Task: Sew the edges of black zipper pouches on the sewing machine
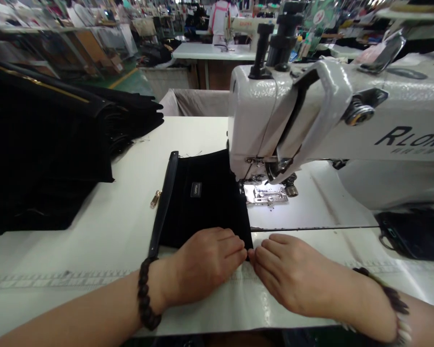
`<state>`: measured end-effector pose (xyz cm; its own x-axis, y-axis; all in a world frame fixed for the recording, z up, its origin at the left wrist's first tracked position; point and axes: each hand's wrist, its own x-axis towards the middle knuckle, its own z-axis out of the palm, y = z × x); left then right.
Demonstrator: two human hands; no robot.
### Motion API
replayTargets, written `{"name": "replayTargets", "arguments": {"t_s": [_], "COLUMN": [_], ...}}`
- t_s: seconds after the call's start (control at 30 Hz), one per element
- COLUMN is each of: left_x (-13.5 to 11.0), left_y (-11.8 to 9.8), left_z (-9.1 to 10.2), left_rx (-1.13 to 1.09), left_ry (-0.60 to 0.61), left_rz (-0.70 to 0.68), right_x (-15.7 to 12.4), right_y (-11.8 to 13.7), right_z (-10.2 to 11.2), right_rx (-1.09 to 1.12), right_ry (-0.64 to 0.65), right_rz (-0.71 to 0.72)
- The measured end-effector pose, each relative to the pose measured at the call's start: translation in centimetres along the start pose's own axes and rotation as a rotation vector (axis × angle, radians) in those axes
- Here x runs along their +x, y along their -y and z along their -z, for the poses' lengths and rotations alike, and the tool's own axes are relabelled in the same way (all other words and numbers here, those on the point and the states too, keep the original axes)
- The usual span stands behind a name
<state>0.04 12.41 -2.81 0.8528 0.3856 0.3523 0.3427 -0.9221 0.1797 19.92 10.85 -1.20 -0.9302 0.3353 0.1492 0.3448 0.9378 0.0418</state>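
The black fabric piece (pixel 202 202) lies flat on the white table (pixel 94 250), directly in front of the person. Its far right corner goes under the head of the sewing machine (pixel 311 111), just beside the lit needle plate (pixel 267 195). Its near edge is at the hands. Along its left side runs a black zipper band (pixel 164 202). The long axis of this band goes from near to far and leans a little to the right at the far end. A gold pull (pixel 155 198) hangs out to the left of the band, and a small label (pixel 196 189) sits on the cloth near it.

The left hand (pixel 202 272) rests on the near edge of the piece, knuckles up and fingers bent together. I cannot tell if it pinches the cloth or only presses it. The right hand (pixel 292 274) lies palm down on the bare table with the fingers stretched, and its fingertips meet those of the left hand at the near right corner of the piece. So the piece lies ahead of the left hand, and ahead and to the left of the right hand; the left hand is the nearer one.

Each wrist carries a bead bracelet (pixel 146 296). A stack of black cloth (pixel 39 159) lies at the far left, well apart from the piece
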Motion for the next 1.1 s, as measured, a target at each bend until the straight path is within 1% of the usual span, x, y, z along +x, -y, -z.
{"name": "replayTargets", "arguments": {"t_s": [0.07,0.2,0.3,0.43,0.57,0.67,0.73,0.8,0.9,1.1], "left_x": [0.2,0.7,1.0,1.3,1.4,1.6,2.0,2.4,3.0,3.3], "left_y": [0.8,2.5,3.6,5.1,6.5,7.3,7.8,8.2,8.7,9.1], "left_z": [-0.1,-0.4,-0.6,-0.9,-1.1,-1.1,-1.0,-0.9,-0.7,-0.9], "left_rx": [0.002,-0.013,0.027,0.092,0.157,0.184,0.192,0.201,0.228,0.276], "left_ry": [-0.034,-0.097,-0.104,-0.102,-0.093,-0.016,0.066,0.124,0.14,0.125], "left_rz": [-0.012,-0.016,-0.034,-0.113,-0.154,-0.125,-0.067,-0.007,0.047,0.09], "right_x": [0.5,0.9,1.1,1.1,1.0,0.8,0.7,0.7,0.7,0.9], "right_y": [-0.9,-2.6,-3.6,-4.5,-4.8,-4.7,-4.7,-4.7,-4.7,-4.7], "right_z": [0.0,-0.5,-1.2,-2.3,-3.0,-3.3,-3.5,-3.6,-3.5,-3.2], "right_rx": [-0.013,-0.015,-0.007,-0.071,-0.167,-0.178,-0.151,-0.12,-0.104,-0.102], "right_ry": [-0.001,-0.049,-0.079,-0.12,-0.104,-0.08,-0.065,-0.053,-0.061,-0.102], "right_rz": [-0.002,-0.038,-0.059,-0.081,-0.12,-0.2,-0.253,-0.275,-0.286,-0.302]}}
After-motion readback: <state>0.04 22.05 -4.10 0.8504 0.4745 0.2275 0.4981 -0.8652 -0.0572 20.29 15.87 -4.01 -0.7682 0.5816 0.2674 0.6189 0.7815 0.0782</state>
